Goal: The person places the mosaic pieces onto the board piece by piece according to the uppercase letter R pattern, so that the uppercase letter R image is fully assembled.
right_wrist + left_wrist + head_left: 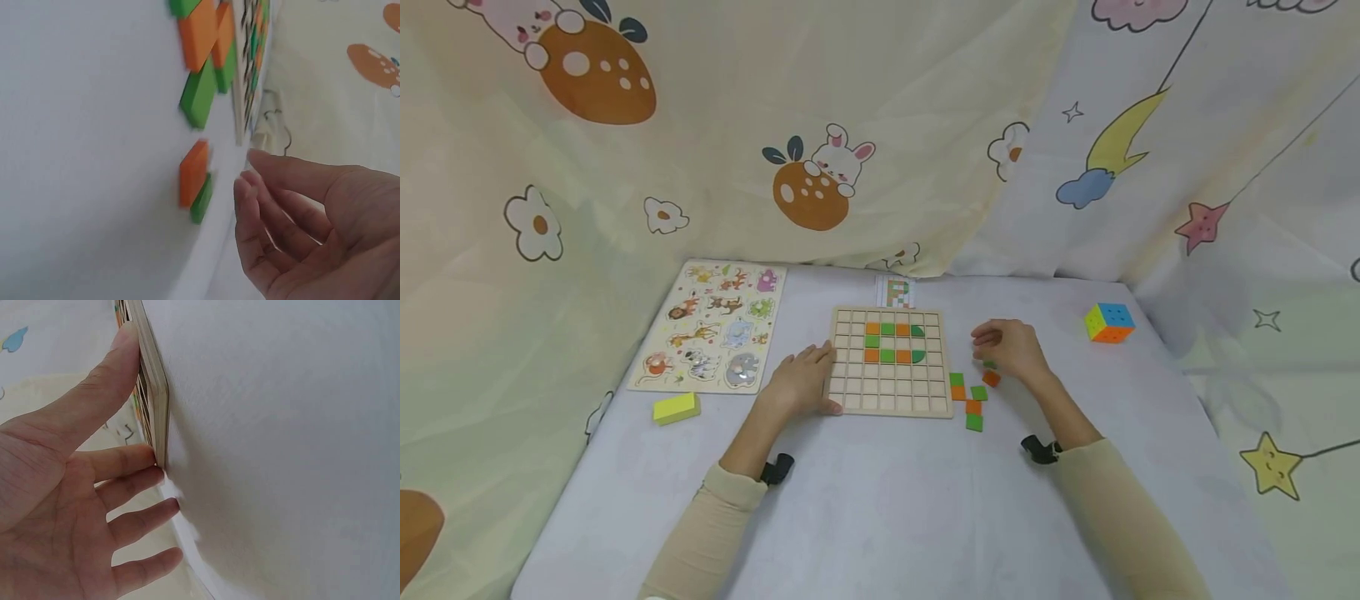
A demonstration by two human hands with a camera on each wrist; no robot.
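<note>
Head view shows a desk [887, 500] draped in white, with an animal puzzle board [647, 386] lying at its far left. Centred right of that is the wooden grid board [889, 386], flat on the desk. The left hand [800, 379] steadies it, fingers straight and ungripped, with fingertips at the board's left edge and the thumb by its near-left corner. Right of the board hovers the right hand [1015, 350], its fingers loosely bent, with nothing visible between them. A speed cube [1109, 322] sits at the far right; a yellow block [676, 408] lies near the animal board's near edge. Just beyond the grid board is a pattern card [897, 292], its coloured design too small to read fully.

Nine orange and green set tiles [887, 357] form two rows joined at the left, with green rounded ends at the right. Seven square loose tiles [973, 407] remain beside the board, so the figure appears a little over half laid, and the near rows are bare.
</note>
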